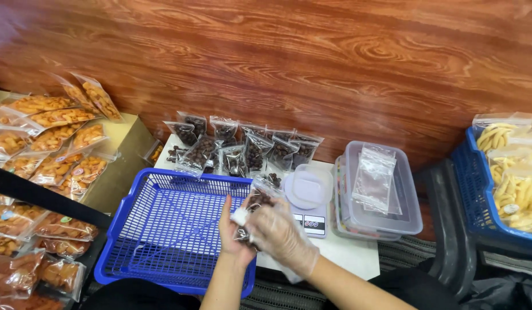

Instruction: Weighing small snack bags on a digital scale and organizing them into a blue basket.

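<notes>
My left hand (230, 234) is bare and grips the lower part of a small clear zip bag of dark brown snacks (255, 201). My right hand (282, 238) wears a thin clear plastic glove and pinches the same bag from the right side. Both hands hold the bag just above the right rim of an empty blue plastic basket (162, 229). Behind the basket, several filled bags of the same dark snacks (243, 148) lean against the wooden wall. A small digital scale (312, 223) with an empty clear tub (309, 186) on it stands just right of my hands.
A clear lidded box (386, 221) with empty zip bags (373, 177) on top sits on the white table at right. Bags of orange-brown snacks (53, 149) fill the shelves at left. A blue crate (478, 206) of pale yellow snack bags stands at far right.
</notes>
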